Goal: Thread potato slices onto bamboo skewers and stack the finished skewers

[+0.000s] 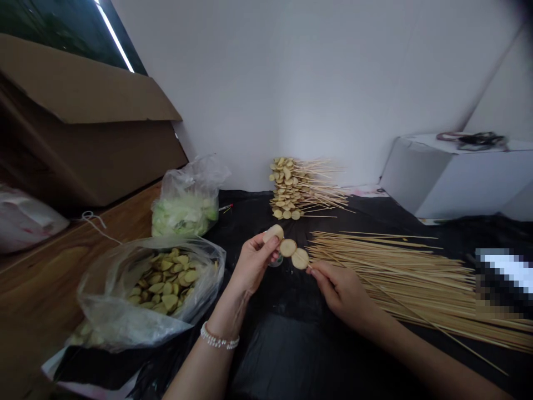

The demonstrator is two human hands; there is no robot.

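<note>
My left hand [254,264] pinches a pale round potato slice [273,233] between thumb and fingers. Two more potato slices, a nearer one [300,258] and a farther one [287,248], sit in a row on a thin wooden skewer [441,328]. My right hand [341,289] grips that skewer close behind the slices, and its long end runs out toward the lower right. Whether the skewer's tip has entered the slice at my left fingers is hidden. Left of my left arm, an open clear plastic bag [104,294] holds many loose potato slices [166,283].
Bare skewers [400,272] lie in a wide spread on black plastic sheeting [275,350]. Filled skewers [287,189] are stacked by the wall. A bag of light green slices [185,208], a cardboard box [104,150] and a white box [462,178] stand around.
</note>
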